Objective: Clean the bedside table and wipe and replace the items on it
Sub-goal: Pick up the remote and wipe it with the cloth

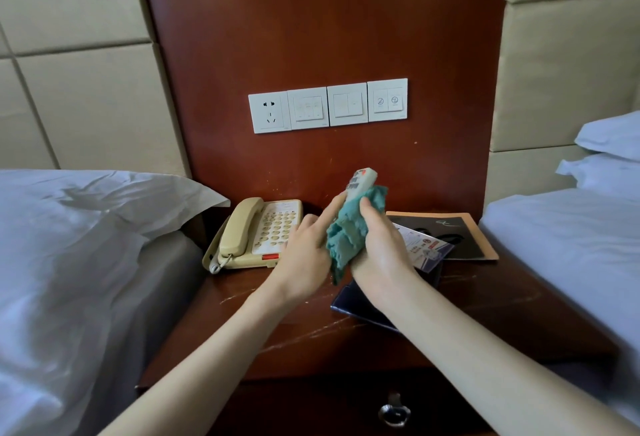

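Above the table [242, 331], the remote [362, 181] juts toward 1 o'clock from the cloth [346, 238] clenched round it by the right hand [381, 248]; the left hand [304, 252], its hold hidden, should steady it for lengthwise strokes.

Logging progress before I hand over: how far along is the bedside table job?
Done: nothing I can confirm; the tabletop shows pale streaks. In hand: the right hand grips the teal cloth around the remote, left hand touching it. Left: telephone, booklets and cards lie there, likely awaiting wiping.
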